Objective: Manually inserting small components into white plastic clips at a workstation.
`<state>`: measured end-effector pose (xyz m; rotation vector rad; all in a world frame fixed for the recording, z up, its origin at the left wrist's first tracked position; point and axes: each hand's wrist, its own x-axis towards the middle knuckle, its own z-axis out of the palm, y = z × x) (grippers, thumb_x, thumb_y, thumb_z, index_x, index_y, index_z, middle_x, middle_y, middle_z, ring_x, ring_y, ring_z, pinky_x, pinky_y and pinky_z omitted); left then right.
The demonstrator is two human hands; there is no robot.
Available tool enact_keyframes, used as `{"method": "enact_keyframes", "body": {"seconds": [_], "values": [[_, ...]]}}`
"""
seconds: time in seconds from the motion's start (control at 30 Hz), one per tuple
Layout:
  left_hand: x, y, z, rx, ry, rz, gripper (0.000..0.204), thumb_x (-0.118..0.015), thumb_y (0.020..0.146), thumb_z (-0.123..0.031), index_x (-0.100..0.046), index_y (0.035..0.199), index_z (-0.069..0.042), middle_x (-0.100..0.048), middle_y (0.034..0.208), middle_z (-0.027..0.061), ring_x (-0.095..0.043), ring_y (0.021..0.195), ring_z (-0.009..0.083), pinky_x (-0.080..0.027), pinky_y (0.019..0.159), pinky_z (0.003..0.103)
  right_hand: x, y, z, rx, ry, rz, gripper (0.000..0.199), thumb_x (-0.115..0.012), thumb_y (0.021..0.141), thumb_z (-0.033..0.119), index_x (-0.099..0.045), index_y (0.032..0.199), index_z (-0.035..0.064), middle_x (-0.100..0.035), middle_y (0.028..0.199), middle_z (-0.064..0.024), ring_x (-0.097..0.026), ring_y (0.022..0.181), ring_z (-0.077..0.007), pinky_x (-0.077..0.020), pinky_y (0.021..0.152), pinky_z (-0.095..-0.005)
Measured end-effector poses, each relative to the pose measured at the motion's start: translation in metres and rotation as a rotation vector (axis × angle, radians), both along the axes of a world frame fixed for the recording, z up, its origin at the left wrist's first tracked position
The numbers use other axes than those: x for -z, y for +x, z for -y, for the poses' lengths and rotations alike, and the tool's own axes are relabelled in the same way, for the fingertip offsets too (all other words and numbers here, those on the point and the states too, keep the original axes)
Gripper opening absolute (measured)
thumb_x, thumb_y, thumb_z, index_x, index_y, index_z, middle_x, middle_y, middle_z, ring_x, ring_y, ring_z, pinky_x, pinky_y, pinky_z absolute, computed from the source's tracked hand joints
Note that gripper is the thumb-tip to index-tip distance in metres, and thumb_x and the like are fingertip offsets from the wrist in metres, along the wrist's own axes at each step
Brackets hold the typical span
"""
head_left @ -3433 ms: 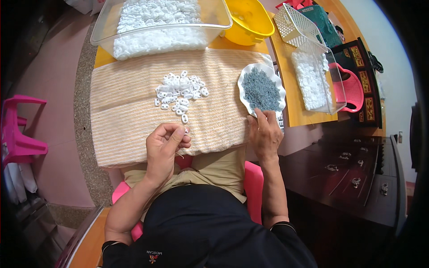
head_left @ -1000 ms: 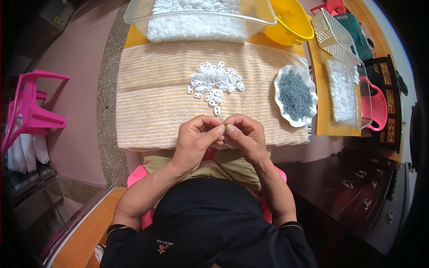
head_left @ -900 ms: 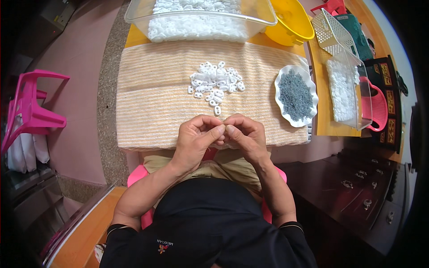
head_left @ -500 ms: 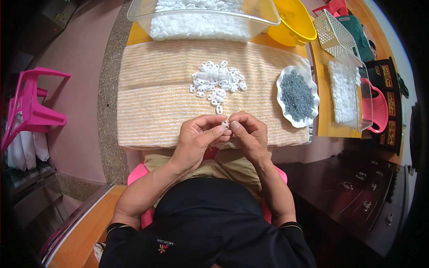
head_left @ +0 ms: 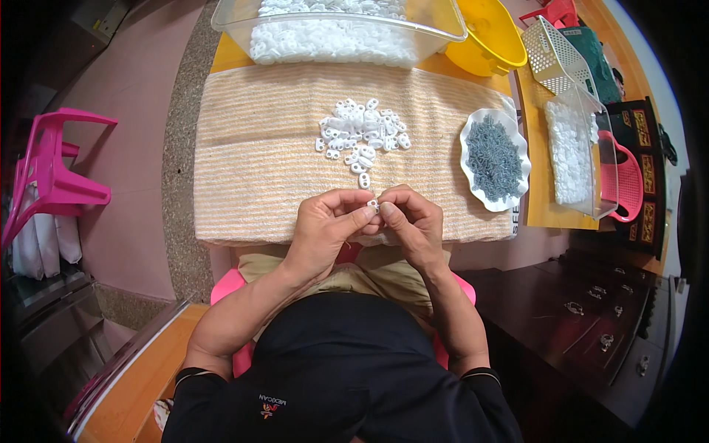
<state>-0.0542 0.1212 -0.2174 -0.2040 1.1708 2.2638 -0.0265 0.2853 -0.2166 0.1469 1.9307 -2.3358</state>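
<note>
Close above the near edge of the towel, my left hand [head_left: 325, 225] pinches a small white plastic piece with two holes [head_left: 373, 204] between thumb and forefinger. My right hand [head_left: 410, 225] meets it from the right, thumb and forefinger pressed together against the piece's side; anything tiny between those fingertips is hidden. Just beyond my hands lies a loose pile of similar white two-holed pieces [head_left: 362, 133], one of them nearest me [head_left: 364, 180]. To the right, a white wavy-rimmed plate [head_left: 467, 171] holds a heap of small grey-blue parts that look like springs [head_left: 495, 159].
A striped beige towel [head_left: 251, 162] covers the table. Behind it stand a clear bin [head_left: 347, 23] of white pieces and a yellow basin [head_left: 487, 44]. At right are another clear bin [head_left: 604, 170] and a white perforated basket [head_left: 550, 55]. A pink stool [head_left: 66, 162] stands left.
The white piece is turned slightly at my fingertips. Both hands stay in nearly the same place, and the pile and plate appear shifted a little to the right in view.
</note>
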Motion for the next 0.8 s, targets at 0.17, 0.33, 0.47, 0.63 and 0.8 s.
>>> {"method": "enact_keyframes", "body": {"seconds": [0.17,0.33,0.47,0.63,0.8], "values": [[0.000,0.001,0.000,-0.015,-0.015,0.023,0.020,-0.065,0.088,-0.002,-0.063,0.106,0.004,-0.068,0.087,0.0101,-0.066,0.077,0.0128,-0.055,0.072,0.024,-0.002,0.000,0.001,0.001,0.063,0.014,0.012,-0.059,0.094,0.009,-0.062,0.096,-0.0026,-0.061,0.091,-0.0027,-0.057,0.080,-0.0065,-0.0462,0.073,-0.0203],[0.001,0.002,0.001,-0.023,-0.049,-0.003,0.020,-0.066,0.088,-0.004,-0.064,0.106,0.006,-0.068,0.087,0.0092,-0.065,0.077,0.0101,-0.054,0.072,0.022,-0.003,0.001,0.002,0.001,0.132,0.026,0.012,-0.060,0.094,0.009,-0.062,0.096,-0.0028,-0.062,0.088,-0.0010,-0.057,0.079,-0.0057,-0.0457,0.071,-0.0196],[0.000,0.004,0.001,-0.021,-0.073,-0.035,0.020,-0.066,0.088,-0.005,-0.064,0.105,0.006,-0.068,0.087,0.0083,-0.065,0.077,0.0097,-0.054,0.071,0.022,-0.001,0.002,0.005,0.020,0.143,0.006,0.013,-0.060,0.094,0.009,-0.063,0.095,-0.0027,-0.063,0.083,0.0005,-0.056,0.073,-0.0049,-0.0444,0.065,-0.0186],[-0.001,0.008,-0.002,-0.068,-0.144,-0.092,0.020,-0.066,0.088,-0.006,-0.065,0.105,0.005,-0.068,0.087,0.0072,-0.064,0.077,0.0090,-0.054,0.070,0.021,-0.005,0.002,0.012,0.057,0.087,0.011,0.013,-0.061,0.093,0.010,-0.065,0.095,-0.0024,-0.063,0.082,0.0009,-0.055,0.071,-0.0039,-0.0427,0.060,-0.0181],[-0.002,0.009,-0.001,-0.083,-0.161,-0.132,0.019,-0.066,0.089,-0.006,-0.066,0.105,0.004,-0.068,0.087,0.0069,-0.064,0.076,0.0085,-0.054,0.069,0.021,-0.002,0.003,0.014,0.085,0.018,0.043,0.014,-0.062,0.093,0.010,-0.066,0.097,-0.0030,-0.065,0.085,-0.0014,-0.058,0.074,-0.0060,-0.0475,0.065,-0.0194]]}}
